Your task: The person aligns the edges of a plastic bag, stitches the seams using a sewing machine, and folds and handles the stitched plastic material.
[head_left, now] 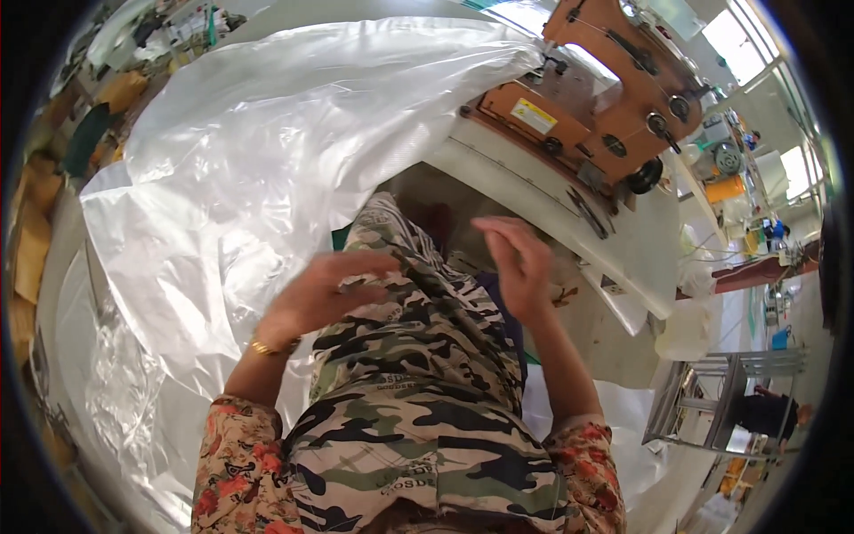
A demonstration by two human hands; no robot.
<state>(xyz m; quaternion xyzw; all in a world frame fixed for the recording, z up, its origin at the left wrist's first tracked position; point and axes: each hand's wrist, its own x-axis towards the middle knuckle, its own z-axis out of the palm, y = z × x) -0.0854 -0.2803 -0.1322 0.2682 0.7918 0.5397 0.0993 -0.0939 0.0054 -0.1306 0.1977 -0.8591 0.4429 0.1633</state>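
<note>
Both my hands hover empty over my lap, above a camouflage apron (391, 400). My left hand (334, 287), with a gold-coloured band at the wrist, has its thumb and fingers apart, close to a large sheet of clear, shiny plastic (240, 169). This sheet spreads over the left side, hangs down beside me and runs up to the needle end of a brown sewing machine (623, 116). My right hand (520, 264) is raised with fingers loosely extended, in front of the pale table's edge. A dark pair of tweezers or snips (587, 214) lies on the table beside the machine.
The pale sewing table (525, 196) juts toward my right side. A translucent white container (685, 329) stands beyond its corner, and a metal frame (703, 400) is farther right, with a person in dark clothing (765, 414) near it. Brown and dark material (40, 214) lines the far left.
</note>
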